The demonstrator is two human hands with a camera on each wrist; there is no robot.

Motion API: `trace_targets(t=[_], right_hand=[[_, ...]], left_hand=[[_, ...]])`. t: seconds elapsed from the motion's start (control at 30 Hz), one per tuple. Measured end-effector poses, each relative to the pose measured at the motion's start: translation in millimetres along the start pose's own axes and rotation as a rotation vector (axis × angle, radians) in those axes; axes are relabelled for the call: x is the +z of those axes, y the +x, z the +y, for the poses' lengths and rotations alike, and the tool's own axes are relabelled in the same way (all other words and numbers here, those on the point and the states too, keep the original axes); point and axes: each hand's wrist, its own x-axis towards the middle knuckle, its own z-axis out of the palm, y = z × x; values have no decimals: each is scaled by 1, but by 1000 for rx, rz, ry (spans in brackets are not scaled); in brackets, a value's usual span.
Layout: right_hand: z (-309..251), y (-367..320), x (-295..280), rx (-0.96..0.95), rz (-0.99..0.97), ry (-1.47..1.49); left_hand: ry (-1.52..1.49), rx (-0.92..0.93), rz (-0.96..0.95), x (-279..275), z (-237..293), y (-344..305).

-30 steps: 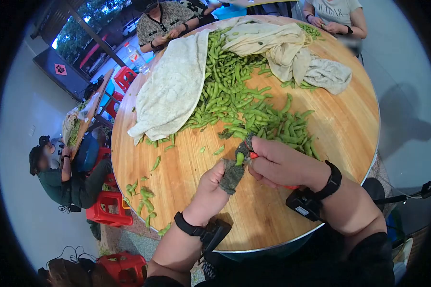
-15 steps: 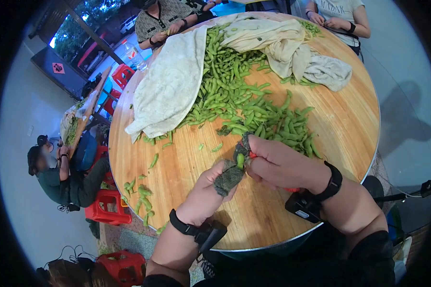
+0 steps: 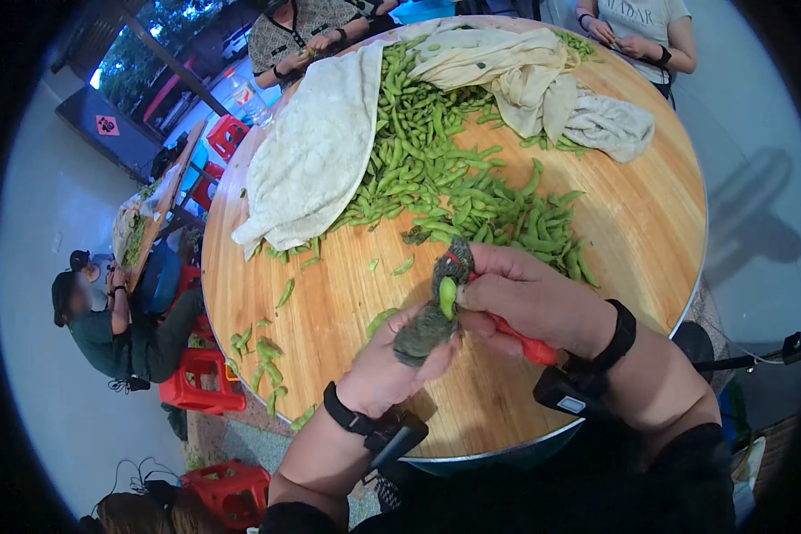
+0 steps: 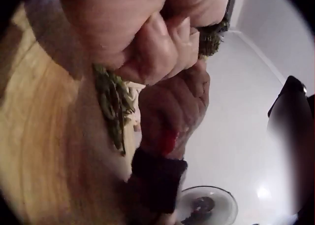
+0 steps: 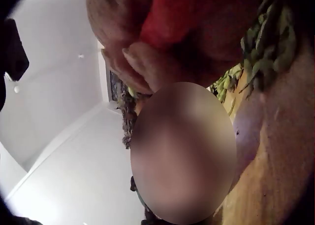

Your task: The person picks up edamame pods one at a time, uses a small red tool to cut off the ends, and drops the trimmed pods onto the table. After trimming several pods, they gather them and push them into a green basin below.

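Note:
A green edamame pod [image 3: 448, 298] stands upright between the two hands above the table's near half. My left hand [image 3: 400, 356] has grey-green cloth wrapped round its thumb; its curled fingers hold the pod's lower end. My right hand [image 3: 529, 303] pinches the pod from the right, dark cloth with a red band on its finger. A red thing [image 3: 527, 345] lies within the right palm; its kind is hidden. Another pod [image 3: 381, 322] sticks out behind the left hand. Close-up, the left hand [image 4: 142, 42] shows curled fingers, and the right hand [image 5: 133, 57] has red in its palm.
A large heap of edamame pods [image 3: 418, 169] covers the round wooden table's [image 3: 632, 231] middle, beneath a white towel [image 3: 316, 151] and cream cloth [image 3: 525, 76]. Loose pods [image 3: 267, 356] lie at left. People sit across the table and at left, near red stools [image 3: 203, 384].
The pod between the hands has come more fully into view and sits slightly lower. The left hand has turned a little, and another pod now shows behind it. More red shows in the right palm.

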Motion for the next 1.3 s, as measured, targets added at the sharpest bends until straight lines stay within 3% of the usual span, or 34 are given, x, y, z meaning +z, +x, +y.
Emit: trace_targets(t=[0.03,0.07,0.13,0.2,0.3,0.43,0.57,0.63,0.67,0.73,0.77,0.83,0.87,0.93,0.97,1.03,1.17,1.27,1.3], right_hand=[[0,0,-1,-1,3,-1],[0,1,-2,-79,111,-152],[5,4,-6,-157,219,-306],[18,10,-12,-544,410,-985],[28,9,-1,-521,329,-1176],[28,9,-2,-489,240,-1090],[23,12,-4,-379,158,-833],[15,9,5,91,93,-469],[15,10,5,89,90,-471],[16,11,4,102,123,-482],[23,13,1,102,123,-482],[37,18,-2,-433,191,-1046],[35,16,-2,-430,193,-1043],[23,9,-1,-101,132,-641],[17,7,0,-102,133,-642],[8,6,1,148,71,-227],[8,6,2,151,71,-251],[16,7,1,56,163,-474],[22,9,-2,-141,192,-710]], left_hand=[[208,54,209,3,0,1],[208,55,207,0,-3,3],[477,445,435,-8,-10,9],[499,447,349,-9,-6,6],[576,426,247,-7,-6,3],[859,474,209,-10,-9,4],[631,273,252,-7,-3,-2],[802,241,301,-14,-1,-2],[803,243,304,-19,-3,0],[313,224,159,-27,-6,4],[313,224,159,-25,-7,4],[535,245,245,-16,-9,3],[535,240,245,-10,-7,3],[389,138,348,-1,-3,4],[389,138,346,-1,-1,2],[48,44,144,-3,4,-3],[45,47,71,-9,2,-1],[65,32,204,-6,2,2],[51,46,195,-6,2,2]])
